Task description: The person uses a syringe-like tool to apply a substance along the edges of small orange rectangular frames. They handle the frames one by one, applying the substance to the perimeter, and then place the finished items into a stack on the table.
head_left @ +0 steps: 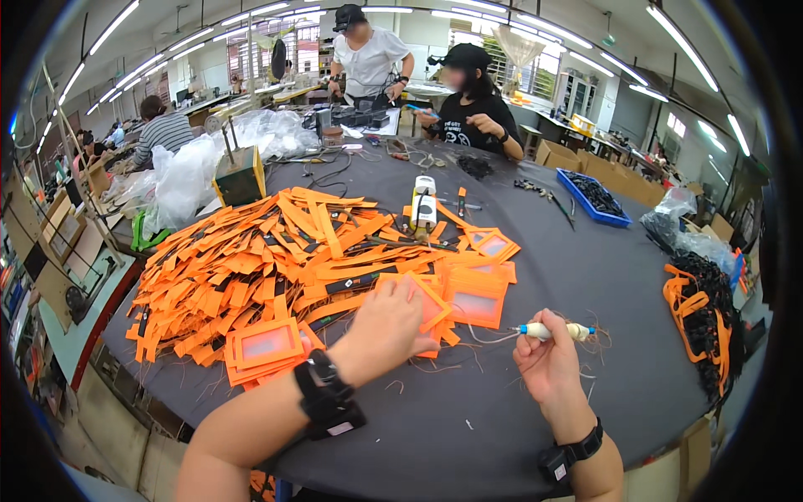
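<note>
Orange rectangular frame with a pale see-through window lies at the right front of a broad heap of flat orange and black strips, which serves as the landmark here. The left hand lies palm down over the frame's left side, half spread, its thumb apart from its fingers; the exact contact under the fingertips is hidden. The right hand, to the right of the heap, is curled closed around a white, blue-ended pen-shaped tool, which lies nearly level, with a thin pale cable running from its left end toward the heap. Each wrist wears 1 black strap.

More orange windowed frames overlap just right of the heap, and a stack of similar frames sits at its front edge, left of the left hand. Behind the heap stand a white and yellow upright device and a dark box with yellow edges. Well to the heap's right, a blue plastic tray holds black pieces. Beyond the heap, 2 co-workers in black caps face the dark grey tabletop.
</note>
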Available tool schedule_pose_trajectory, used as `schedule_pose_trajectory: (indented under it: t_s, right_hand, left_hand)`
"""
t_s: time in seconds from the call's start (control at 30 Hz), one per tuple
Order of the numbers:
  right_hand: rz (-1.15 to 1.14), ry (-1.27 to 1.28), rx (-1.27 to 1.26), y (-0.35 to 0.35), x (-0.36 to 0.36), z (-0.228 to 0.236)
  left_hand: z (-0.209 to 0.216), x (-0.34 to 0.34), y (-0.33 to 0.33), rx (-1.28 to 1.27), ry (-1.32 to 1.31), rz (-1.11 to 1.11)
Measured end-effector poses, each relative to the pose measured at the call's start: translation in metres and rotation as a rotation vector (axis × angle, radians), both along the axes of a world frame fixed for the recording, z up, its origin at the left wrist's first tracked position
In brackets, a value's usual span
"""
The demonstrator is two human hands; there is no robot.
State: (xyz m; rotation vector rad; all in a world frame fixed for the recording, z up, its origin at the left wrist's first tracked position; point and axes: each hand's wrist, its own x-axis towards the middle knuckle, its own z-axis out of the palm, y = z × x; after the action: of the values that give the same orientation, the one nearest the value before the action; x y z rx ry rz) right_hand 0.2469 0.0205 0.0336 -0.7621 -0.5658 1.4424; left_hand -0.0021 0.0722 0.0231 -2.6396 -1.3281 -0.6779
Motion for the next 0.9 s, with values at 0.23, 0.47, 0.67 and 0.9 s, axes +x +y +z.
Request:
schedule_pose_trajectory:
  t_s: [0.23, 0.47, 0.67, 0.9]
  right_hand:
    - [-0.035, -0.051, 0.008, -0.019, 0.011, -0.015]
    - [0.073, -0.543, 0.228, -0.03, -0.005, -0.02]
    - [0.08, -0.651, 0.264, -0.045, -0.031, -0.033]
    - [0.149, -0.584, 0.21, -0.051, -0.042, -0.029]
  left_hand:
    - [-0.009, 0.021, 0.018, -0.119, 0.191, 0.17]
    - [0.021, 0.012, -0.022, 0.288, 0.164, -0.278]
    - [0.002, 0.02, -0.083, 0.198, 0.069, -0.425]
    - [-0.012, -0.002, -0.073, -0.635, -0.876, -0.247]
